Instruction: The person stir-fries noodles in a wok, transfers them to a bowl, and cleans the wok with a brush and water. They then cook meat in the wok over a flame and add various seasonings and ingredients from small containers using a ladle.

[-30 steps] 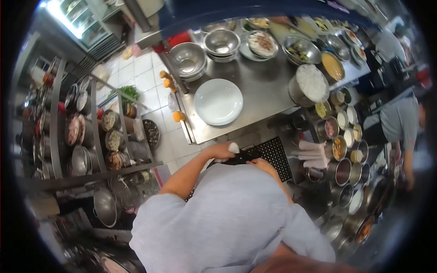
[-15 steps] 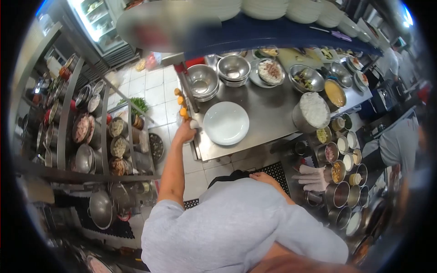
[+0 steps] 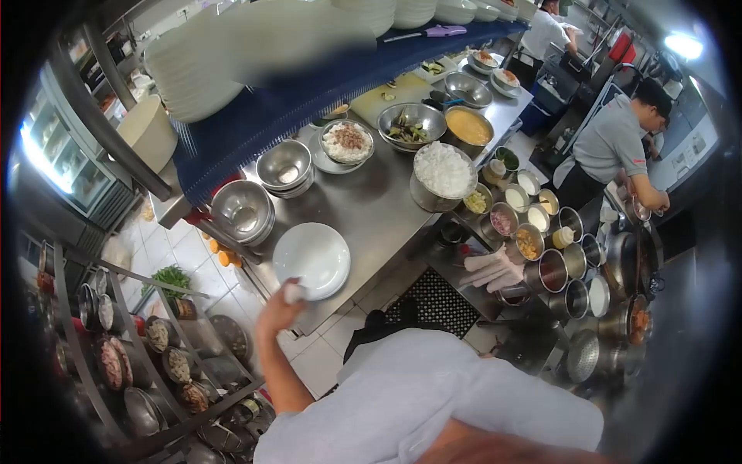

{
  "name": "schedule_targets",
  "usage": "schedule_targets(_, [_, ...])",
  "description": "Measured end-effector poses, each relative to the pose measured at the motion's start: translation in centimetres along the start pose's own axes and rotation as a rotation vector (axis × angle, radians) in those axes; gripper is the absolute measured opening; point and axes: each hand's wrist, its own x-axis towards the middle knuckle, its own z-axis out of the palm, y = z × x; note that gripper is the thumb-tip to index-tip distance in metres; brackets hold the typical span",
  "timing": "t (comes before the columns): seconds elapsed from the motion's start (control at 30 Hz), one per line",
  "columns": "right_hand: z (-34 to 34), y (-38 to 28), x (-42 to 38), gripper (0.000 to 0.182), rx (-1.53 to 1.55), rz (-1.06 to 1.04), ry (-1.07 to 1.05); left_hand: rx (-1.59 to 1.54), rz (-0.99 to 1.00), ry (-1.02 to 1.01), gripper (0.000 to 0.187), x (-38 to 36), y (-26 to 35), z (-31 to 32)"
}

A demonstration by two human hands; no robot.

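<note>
The round plate (image 3: 313, 259) is lying on the counter (image 3: 375, 210), at one o'clock from the nearer left hand (image 3: 280, 313), whose fingers are overlapping its rim beside something white (image 3: 294, 292), though whether they are gripping either I cannot tell.

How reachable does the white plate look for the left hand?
Probably yes: the left hand appears to be at the near rim of the white plate, with nothing visible blocking it. The small white thing there might hamper a grip.
</note>
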Motion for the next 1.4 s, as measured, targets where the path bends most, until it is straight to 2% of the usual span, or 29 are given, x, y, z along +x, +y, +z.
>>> schedule_targets(0.03, [-0.7,0.4,-0.5,0.016,-0.009,-0.006,-0.009,-0.003,0.145,-0.023,0.061,0.1,0.2,2.3])
schedule_targets(0.1, [-2.6,0.2,-0.3,0.016,-0.021,-0.031,-0.022,0.158,0.246,-0.018,0.064,1.2,1.5,6.8])
schedule_targets(0.13, [-3.3,-0.4,0.0,0.016,-0.021,-0.044,-0.026,0.155,0.239,-0.016,0.064,1.3,2.4,8.7])
schedule_targets(0.2, [-4.9,-1.5,0.8,0.016,-0.019,-0.065,-0.026,0.223,0.009,0.082,0.067,1.0,3.5,11.4])
schedule_targets(0.33, [-7.8,-3.7,2.1,0.016,-0.002,-0.075,0.008,0.231,-0.015,0.193,0.061,-2.0,2.0,11.9])
schedule_targets(0.5, [-9.1,-7.6,0.6,0.016,0.058,-0.049,0.074,0.301,-0.003,0.157,0.057,-3.4,-1.0,9.8])
schedule_targets(0.57, [-10.1,-8.7,-0.4,0.015,0.351,0.128,0.146,0.3,-0.017,0.122,0.054,-3.4,-1.4,8.5])
schedule_targets(0.6, [-11.8,-9.8,-0.8,0.015,0.351,0.127,0.15,0.291,0.019,0.036,0.052,-3.1,-1.5,7.6])
schedule_targets(0.63, [-15.1,-12.0,-1.1,0.017,0.417,0.28,0.084,0.283,0.054,-0.051,0.051,-2.9,-1.3,6.8])
schedule_targets(0.67, [-16.7,-13.4,-1.3,0.019,0.484,0.434,0.015,0.287,0.058,-0.051,0.051,-2.8,-0.4,6.0])
schedule_targets(0.73, [-16.5,-13.9,-1.6,0.02,0.501,0.473,0.021,0.358,0.193,-0.096,0.049,-2.4,2.5,4.4])
schedule_targets(0.77, [-16.3,-14.4,-2.3,0.02,0.515,0.507,0.016,0.358,0.197,-0.106,0.049,-2.1,4.4,3.8])
schedule_targets(0.83, [-16.1,-15.3,-3.3,0.021,0.539,0.567,0.007,0.225,0.323,-0.276,0.049,-1.0,8.5,3.6])
schedule_targets(0.97, [-15.4,-16.7,-4.5,0.023,0.588,0.697,0.011,0.252,0.529,-0.45,0.049,2.2,12.3,9.0])
schedule_targets(1.1, [-14.3,-18.0,-6.5,0.025,0.651,0.843,0.027,0.306,0.727,-0.678,0.05,0.6,15.5,13.9])
schedule_targets(1.13, [-13.7,-18.6,-7.0,0.025,0.675,0.878,0.032,0.291,0.766,-0.762,0.05,0.6,14.5,16.1])
schedule_targets(1.23, [-11.4,-20.7,-7.6,0.027,0.762,0.973,0.056,0.285,0.705,-1.089,0.048,-0.7,13.9,19.0])
schedule_targets(1.27, [-10.6,-21.4,-7.5,0.027,0.793,0.997,0.065,0.308,0.708,-1.094,0.048,-0.9,13.5,19.7])
schedule_targets(1.33, [-9.3,-21.7,-6.2,0.028,0.841,1.013,0.087,0.186,0.568,-1.139,0.047,-0.5,13.2,20.4])
schedule_targets(1.4, [-8.3,-21.3,-5.1,0.029,0.872,1.015,0.101,0.264,0.6,-1.172,0.046,-0.1,13.3,21.0])
